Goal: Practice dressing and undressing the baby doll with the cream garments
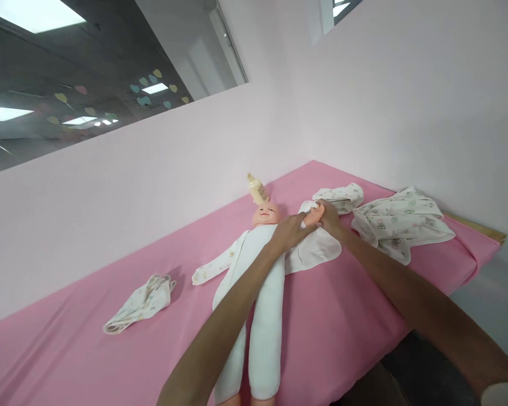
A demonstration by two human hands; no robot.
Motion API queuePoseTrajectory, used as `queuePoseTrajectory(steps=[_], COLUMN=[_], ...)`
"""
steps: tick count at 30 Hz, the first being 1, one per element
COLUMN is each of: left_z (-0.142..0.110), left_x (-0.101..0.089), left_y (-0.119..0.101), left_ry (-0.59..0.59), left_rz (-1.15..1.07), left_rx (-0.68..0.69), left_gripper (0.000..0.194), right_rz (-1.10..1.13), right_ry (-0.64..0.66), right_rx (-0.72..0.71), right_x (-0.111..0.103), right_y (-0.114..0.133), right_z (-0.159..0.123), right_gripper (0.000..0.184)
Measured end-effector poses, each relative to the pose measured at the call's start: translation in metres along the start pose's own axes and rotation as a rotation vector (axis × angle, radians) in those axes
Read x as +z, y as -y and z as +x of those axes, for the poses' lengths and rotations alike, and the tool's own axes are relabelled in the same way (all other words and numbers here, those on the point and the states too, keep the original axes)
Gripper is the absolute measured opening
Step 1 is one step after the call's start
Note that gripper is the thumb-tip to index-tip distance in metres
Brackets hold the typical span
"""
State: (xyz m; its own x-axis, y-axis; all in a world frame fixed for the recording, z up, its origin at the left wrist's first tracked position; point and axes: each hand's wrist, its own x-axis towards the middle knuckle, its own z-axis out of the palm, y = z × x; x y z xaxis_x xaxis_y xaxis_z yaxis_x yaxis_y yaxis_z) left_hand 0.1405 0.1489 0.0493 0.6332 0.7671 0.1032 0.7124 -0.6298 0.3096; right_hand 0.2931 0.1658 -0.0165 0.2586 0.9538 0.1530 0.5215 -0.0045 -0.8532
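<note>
On the pink tabletop (pixel 322 338), a bottle (pixel 258 189) stands beyond the doll's head, patterned clothes (pixel 402 221) lie to the right, and a folded cloth (pixel 141 304) lies to the left. The doll (pixel 248 259) lies face up beneath the left forearm, its raised hand between the partly closed left hand (pixel 290 230) and the right hand (pixel 329 217), whose curled fingers grip it.

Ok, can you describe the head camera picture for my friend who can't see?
A left hand and right hand touch the small plastic hand of a smiling, white-bodied doll on a pink cloth-covered table. Around it lie white patterned baby clothes and a cream-coloured bottle.
</note>
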Motion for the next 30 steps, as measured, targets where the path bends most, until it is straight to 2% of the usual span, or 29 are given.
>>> queuePoseTrajectory(steps=[3, 5, 11, 17, 19, 22, 26, 30], left_z=[0.007, 0.010, 0.015, 0.015, 0.017, 0.021, 0.023, 0.021], left_x=[0.001, 0.002, 0.006, 0.007, 0.006, 0.006, 0.009, 0.007], left_y=[0.009, 0.014, 0.016, 0.014, 0.015, 0.019, 0.024, 0.021], left_ry=[-0.017, 0.003, 0.067, 0.208, 0.229, 0.251, 0.163, 0.141], left_rz=[0.001, 0.015, 0.041, 0.089, 0.071, 0.010, -0.026, -0.066], left_rx=[-0.102, -0.145, -0.193, -0.147, -0.168, -0.219, -0.265, -0.265], left_gripper=[0.051, 0.053, 0.055, 0.057, 0.060, 0.063, 0.065, 0.050], right_rz=[0.292, 0.391, 0.378, 0.332, 0.268, 0.115, -0.035, -0.039], right_ry=[-0.072, -0.117, -0.301, -0.308, -0.335, -0.366, -0.341, -0.299], right_rx=[0.096, 0.107, 0.014, 0.148, 0.108, -0.044, -0.228, -0.326], right_x=[-0.003, -0.001, 0.001, -0.002, -0.002, -0.001, 0.003, 0.007], right_y=[0.004, 0.007, 0.017, 0.017, 0.019, 0.024, 0.026, 0.022], right_z=[0.002, 0.000, -0.009, -0.009, -0.012, -0.021, -0.031, -0.030], right_gripper=[0.011, 0.011, 0.019, 0.019, 0.021, 0.025, 0.026, 0.023])
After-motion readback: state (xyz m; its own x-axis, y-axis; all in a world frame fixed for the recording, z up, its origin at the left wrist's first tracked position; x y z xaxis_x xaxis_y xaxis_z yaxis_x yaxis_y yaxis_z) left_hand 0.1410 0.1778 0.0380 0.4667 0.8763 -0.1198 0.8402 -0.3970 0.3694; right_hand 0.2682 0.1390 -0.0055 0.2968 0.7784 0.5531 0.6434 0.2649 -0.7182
